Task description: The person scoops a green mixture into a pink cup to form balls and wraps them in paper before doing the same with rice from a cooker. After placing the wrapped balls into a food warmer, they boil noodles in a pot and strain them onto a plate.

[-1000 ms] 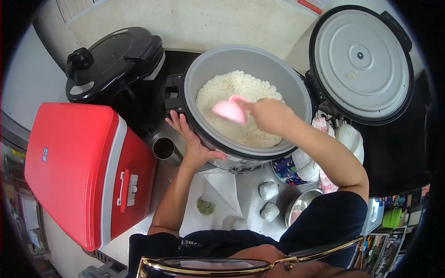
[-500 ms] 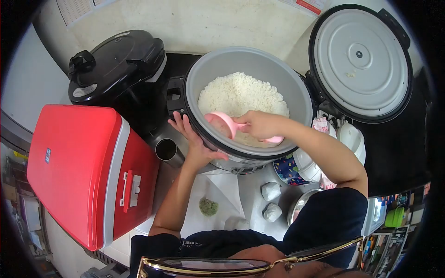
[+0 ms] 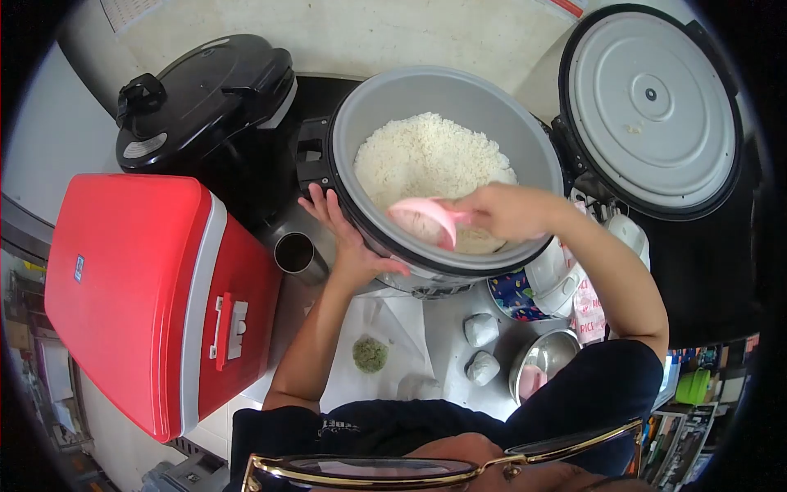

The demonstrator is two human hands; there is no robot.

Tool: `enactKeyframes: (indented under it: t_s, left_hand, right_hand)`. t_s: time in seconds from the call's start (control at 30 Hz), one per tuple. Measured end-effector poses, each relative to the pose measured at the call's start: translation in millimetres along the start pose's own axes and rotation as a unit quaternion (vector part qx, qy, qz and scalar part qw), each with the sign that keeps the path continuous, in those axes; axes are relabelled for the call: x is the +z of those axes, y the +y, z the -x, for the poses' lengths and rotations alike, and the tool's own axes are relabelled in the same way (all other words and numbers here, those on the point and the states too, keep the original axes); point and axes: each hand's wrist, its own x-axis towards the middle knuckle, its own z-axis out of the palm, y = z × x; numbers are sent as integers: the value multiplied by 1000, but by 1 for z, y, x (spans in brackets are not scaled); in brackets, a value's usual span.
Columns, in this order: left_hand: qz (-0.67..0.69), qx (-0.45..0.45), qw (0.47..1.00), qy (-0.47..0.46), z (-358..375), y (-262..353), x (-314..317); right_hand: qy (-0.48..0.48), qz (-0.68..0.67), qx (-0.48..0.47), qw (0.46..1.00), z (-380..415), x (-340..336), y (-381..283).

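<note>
My right hand (image 3: 504,211) grips the handle of a pink scoop (image 3: 425,220) inside the open rice cooker (image 3: 438,269). White cooked rice (image 3: 434,156) is heaped higher toward the back of the grey pot and lower near the scoop. The scoop's pink bowl is at the pot's near side; how much rice is in it is hard to make out. My left hand (image 3: 354,250) rests with fingers spread against the cooker's left outer rim, holding nothing. The cooker's round lid (image 3: 653,107) stands raised at the right.
A red cooler box (image 3: 131,295) and a lidded black cooker (image 3: 209,107) stand at left. In front lie white paper with a green clump (image 3: 370,354), two wrapped bundles (image 3: 481,330), a metal bowl (image 3: 561,351) and a metal cup (image 3: 297,254). White containers (image 3: 557,279) sit at right.
My right hand and the pink scoop have moved a little to the right within the pot. My left hand stays against the cooker's rim. The whole view has shifted slightly.
</note>
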Motion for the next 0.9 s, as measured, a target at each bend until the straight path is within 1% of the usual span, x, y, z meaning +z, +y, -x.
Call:
enactKeyframes:
  t_s: [0.03, 0.07, 0.1, 0.13, 0.2, 0.23, 0.27, 0.33, 0.37, 0.4, 0.43, 0.47, 0.5, 0.53, 0.57, 0.6, 0.63, 0.67, 0.7, 0.73, 0.77, 0.8, 0.87, 0.9]
  left_hand:
    - [3, -2, 1000, 5, 0, -1, 1]
    - [6, -1, 1000, 11, 0, -1, 2]
    - [8, 4, 1000, 10, 0, -1, 3]
    - [4, -3, 1000, 11, 0, -1, 3]
    - [5, -7, 1000, 9, -1, 3, -2]
    - [-8, -13, 1000, -10, -2, 6, -7]
    - [-18, -18, 999, -34, -2, 9, -13]
    - [0, -11, 1000, -27, 7, 22, -30]
    - [48, -8, 999, 15, 16, 24, -33]
    - [22, -25, 999, 8, 29, 33, -47]
    - [56, -20, 998, 34, 49, 35, -54]
    - [76, -29, 996, 31, 73, 39, -61]
    - [97, -27, 994, 29, 98, 43, -68]
    - [85, -46, 995, 0, 125, 41, -75]
    - [68, -64, 995, -28, 151, 38, -82]
    - [71, -60, 995, -29, 175, 36, -84]
    - [69, -116, 989, -58, 199, 35, -86]
    - [62, -173, 979, -88, 214, 37, -89]
    - [58, -174, 979, -89, 222, 39, -93]
    - [43, -177, 974, -135, 227, 43, -97]
    - [26, -181, 967, -179, 231, 45, -102]
    - [18, -183, 968, -173, 229, 47, -107]
    - [55, -180, 959, -212, 223, 50, -118]
    - [47, -176, 960, -212, 220, 54, -125]
  right_hand:
    - [-69, -103, 151, 981, -8, -15, -18]
    - [-133, -200, 295, 925, -12, -25, -26]
    - [-104, -296, 283, 906, -14, -15, -11]
    - [-98, -296, 284, 907, -14, -14, -2]
    - [-77, -466, 335, 815, -13, -21, 2]
    - [-45, -476, 332, 813, -5, -25, -4]
    - [-36, -482, 339, 807, 10, -28, -13]
    - [83, -565, 283, 771, 54, -35, -47]
    - [137, -574, 302, 749, 85, -37, -70]
    - [189, -580, 322, 724, 118, -31, -91]
    - [264, -560, 354, 701, 146, -12, -112]
    - [334, -536, 379, 676, 179, 4, -135]
    - [382, -486, 418, 665, 213, 27, -149]
    - [427, -433, 449, 655, 244, 59, -158]
    - [467, -382, 497, 623, 268, 93, -169]
    - [503, -328, 540, 590, 289, 131, -174]
    - [482, -76, 543, 684, 312, 183, -165]
    - [424, 178, 507, 729, 326, 221, -163]
    - [316, 205, 614, 693, 312, 234, -177]
    - [201, 227, 704, 642, 295, 243, -185]
    - [203, 217, 732, 612, 295, 255, -181]
    - [240, 217, 728, 605, 291, 252, -181]
    - [314, 179, 723, 589, 285, 235, -185]
    - [383, 159, 669, 616, 284, 227, -186]
